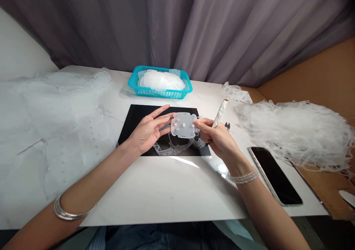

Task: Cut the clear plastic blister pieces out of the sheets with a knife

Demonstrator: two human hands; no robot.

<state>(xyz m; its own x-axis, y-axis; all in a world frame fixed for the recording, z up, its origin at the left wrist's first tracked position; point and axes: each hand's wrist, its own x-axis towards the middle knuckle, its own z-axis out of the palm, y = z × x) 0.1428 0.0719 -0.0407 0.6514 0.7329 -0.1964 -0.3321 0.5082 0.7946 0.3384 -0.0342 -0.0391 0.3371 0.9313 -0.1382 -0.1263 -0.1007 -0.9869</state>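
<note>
We hold a clear plastic piece (183, 125) between both hands, just above the black mat (138, 117). Our left hand (146, 132) grips its left edge with long, straight fingers. Our right hand (217, 137) pinches its right edge and also holds a thin tool (221, 112) that points far and right. Both hands are equally close to it. The piece is almost square, with its flat face up. The white table (166, 191) has a blue basket (159, 92) far off, a phone (274, 176) near on the right, and a fluffy scrap pile (294, 132) beyond it.

Both forearms reach in from below and converge. Left grip (148, 132) lies palm-up with fingers extended; right grip (219, 137) is curled, fingertips pinched.
</note>
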